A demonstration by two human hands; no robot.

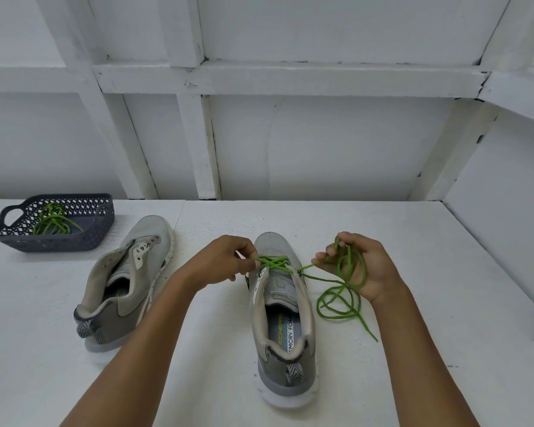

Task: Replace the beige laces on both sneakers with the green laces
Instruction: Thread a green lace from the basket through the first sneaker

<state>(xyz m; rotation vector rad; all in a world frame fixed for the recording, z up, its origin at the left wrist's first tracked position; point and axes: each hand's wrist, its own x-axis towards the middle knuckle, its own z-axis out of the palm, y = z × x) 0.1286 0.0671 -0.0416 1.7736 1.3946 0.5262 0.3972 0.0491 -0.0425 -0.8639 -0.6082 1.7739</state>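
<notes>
A grey sneaker (282, 328) stands in the middle of the white table, heel toward me. A green lace (273, 262) crosses its front eyelets. My left hand (225, 260) pinches the lace at the shoe's left side. On the right, my right hand (356, 266) holds the other end, with loose green loops (339, 300) gathered in its fingers and trailing onto the table. A second grey sneaker (130, 282) lies to the left with no lace in its eyelets. Another green lace (54, 221) sits in the basket.
A dark perforated plastic basket (102, 224) stands at the far left of the table (413, 380). A white panelled wall rises behind the table, and another white wall closes the right side.
</notes>
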